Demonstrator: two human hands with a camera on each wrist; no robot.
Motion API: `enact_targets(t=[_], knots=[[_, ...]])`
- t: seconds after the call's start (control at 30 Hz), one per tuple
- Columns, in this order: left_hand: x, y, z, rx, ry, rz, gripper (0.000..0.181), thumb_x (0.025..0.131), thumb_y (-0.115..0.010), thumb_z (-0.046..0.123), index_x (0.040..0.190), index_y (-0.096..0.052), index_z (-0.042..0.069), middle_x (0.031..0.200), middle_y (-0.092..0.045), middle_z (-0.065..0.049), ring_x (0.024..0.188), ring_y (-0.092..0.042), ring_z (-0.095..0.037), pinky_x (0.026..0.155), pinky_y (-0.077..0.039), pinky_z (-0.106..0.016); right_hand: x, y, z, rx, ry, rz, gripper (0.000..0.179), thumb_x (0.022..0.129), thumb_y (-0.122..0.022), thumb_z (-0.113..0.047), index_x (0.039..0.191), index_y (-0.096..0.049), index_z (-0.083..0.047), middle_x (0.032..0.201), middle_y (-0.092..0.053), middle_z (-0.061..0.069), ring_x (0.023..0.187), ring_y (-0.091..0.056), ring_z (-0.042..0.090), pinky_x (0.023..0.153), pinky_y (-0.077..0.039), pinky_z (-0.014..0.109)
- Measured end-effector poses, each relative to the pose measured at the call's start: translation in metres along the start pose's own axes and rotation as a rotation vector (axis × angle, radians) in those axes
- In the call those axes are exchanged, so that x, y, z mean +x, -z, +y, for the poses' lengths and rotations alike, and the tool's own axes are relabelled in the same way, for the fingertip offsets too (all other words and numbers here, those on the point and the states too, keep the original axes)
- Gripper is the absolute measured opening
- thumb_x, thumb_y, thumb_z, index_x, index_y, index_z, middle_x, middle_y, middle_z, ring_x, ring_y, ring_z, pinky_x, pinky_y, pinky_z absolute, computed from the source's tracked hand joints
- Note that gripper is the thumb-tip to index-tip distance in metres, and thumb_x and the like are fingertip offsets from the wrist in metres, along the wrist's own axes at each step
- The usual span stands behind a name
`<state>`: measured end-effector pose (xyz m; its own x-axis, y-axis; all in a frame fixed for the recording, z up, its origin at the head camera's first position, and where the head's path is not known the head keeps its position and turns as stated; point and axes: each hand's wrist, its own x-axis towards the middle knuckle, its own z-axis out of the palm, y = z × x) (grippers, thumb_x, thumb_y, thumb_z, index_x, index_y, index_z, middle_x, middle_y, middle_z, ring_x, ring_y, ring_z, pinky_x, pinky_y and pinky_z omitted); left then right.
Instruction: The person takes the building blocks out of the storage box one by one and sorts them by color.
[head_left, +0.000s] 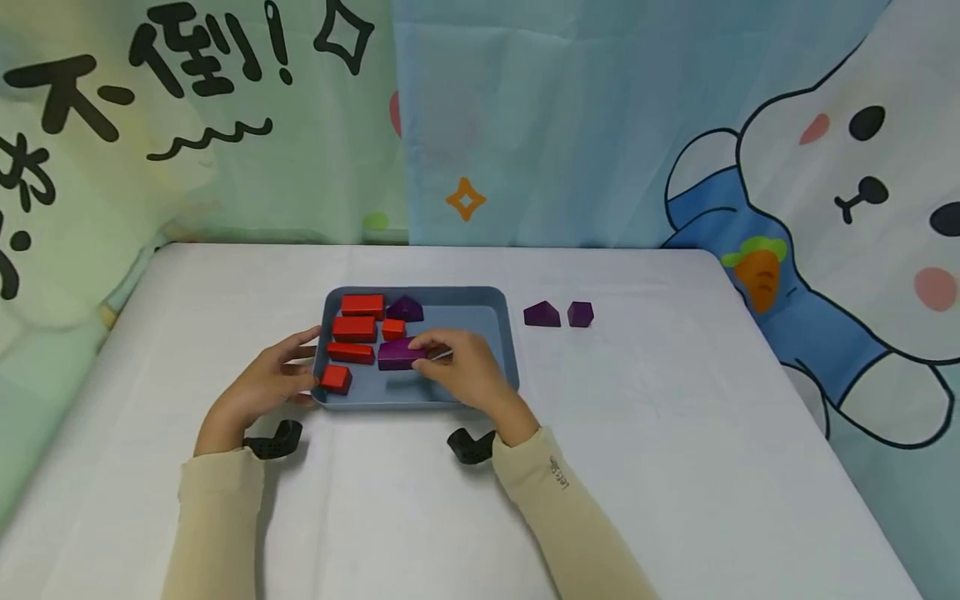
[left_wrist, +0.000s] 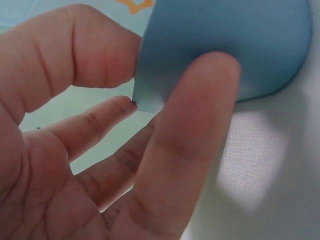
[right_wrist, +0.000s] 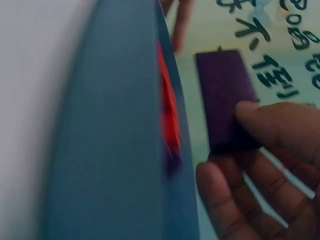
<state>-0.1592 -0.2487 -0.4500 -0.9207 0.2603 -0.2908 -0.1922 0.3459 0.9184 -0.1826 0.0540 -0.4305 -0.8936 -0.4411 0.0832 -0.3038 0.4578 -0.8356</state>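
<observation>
A long purple block (head_left: pixel 400 354) is pinched between the thumb and fingers of my right hand (head_left: pixel 468 367), over the middle of the blue-grey tray (head_left: pixel 468 317). The right wrist view shows the block (right_wrist: pixel 225 97) with the thumb on its face and fingers beneath. My left hand (head_left: pixel 272 379) holds the tray's left side, its digits against the wall (left_wrist: pixel 190 35) in the left wrist view. Inside the tray, several red blocks (head_left: pixel 355 329) line the left part, beside a dark purple angular block (head_left: pixel 406 308). A small red block (head_left: pixel 335 379) lies near the front-left corner.
Two purple blocks, a wedge-like one (head_left: pixel 542 314) and a smaller one (head_left: pixel 581 314), lie on the white table (head_left: pixel 675 400) right of the tray. A printed curtain (head_left: pixel 540 125) hangs behind the table. Black wrist devices (head_left: pixel 471 447) sit below both hands.
</observation>
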Motion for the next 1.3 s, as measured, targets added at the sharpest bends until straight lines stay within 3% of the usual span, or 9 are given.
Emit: enact_targets(t=[0.2,0.43,0.67,1.03,1.3], knots=[[0.000,0.000,0.000,-0.005,-0.005,-0.006,0.082,0.097,-0.057,-0.005,0.171,-0.021,-0.001,0.165,-0.033,-0.038,0.142,-0.049,-0.053,0.081,-0.063,-0.032,-0.012,0.060,0.020,-0.027,0.035,0.053,0.022,0.098,-0.075,0.002,0.120,-0.076,0.005,0.119,-0.076,0.020,0.110,-0.073,0.036,0.095,-0.062,0.047],[-0.004,0.000,0.001,0.023,-0.005,-0.003,0.080,0.098,-0.057,-0.003,0.170,-0.022,-0.002,0.164,-0.034,-0.039,0.142,-0.048,-0.055,0.082,-0.064,-0.034,-0.026,0.126,0.047,-0.170,-0.065,0.140,0.023,0.100,-0.072,0.002,0.122,-0.074,0.005,0.120,-0.075,0.025,0.102,-0.072,0.039,0.091,-0.059,0.047],[-0.003,0.000,0.001,0.027,-0.005,-0.007,0.081,0.098,-0.057,-0.003,0.170,-0.021,-0.002,0.164,-0.033,-0.039,0.142,-0.048,-0.056,0.084,-0.065,-0.035,-0.039,0.177,0.073,-0.259,-0.154,0.183,0.024,0.104,-0.067,0.002,0.127,-0.070,0.007,0.124,-0.072,0.029,0.114,-0.071,0.045,0.097,-0.055,0.055],[-0.004,-0.001,-0.001,0.012,-0.016,-0.018,0.081,0.098,-0.058,-0.002,0.170,-0.021,-0.002,0.165,-0.032,-0.040,0.140,-0.049,-0.056,0.083,-0.064,-0.033,-0.043,0.221,0.119,-0.340,-0.312,0.223,0.025,0.107,-0.062,0.001,0.131,-0.064,0.009,0.131,-0.067,0.034,0.123,-0.063,0.050,0.102,-0.050,0.059],[-0.003,-0.001,0.000,0.010,-0.017,-0.009,0.081,0.098,-0.058,-0.002,0.170,-0.022,-0.002,0.164,-0.034,-0.040,0.141,-0.049,-0.056,0.083,-0.065,-0.034,-0.041,0.230,0.144,-0.362,-0.395,0.190,0.025,0.107,-0.062,0.002,0.130,-0.063,0.009,0.132,-0.065,0.035,0.121,-0.057,0.048,0.107,-0.050,0.061]])
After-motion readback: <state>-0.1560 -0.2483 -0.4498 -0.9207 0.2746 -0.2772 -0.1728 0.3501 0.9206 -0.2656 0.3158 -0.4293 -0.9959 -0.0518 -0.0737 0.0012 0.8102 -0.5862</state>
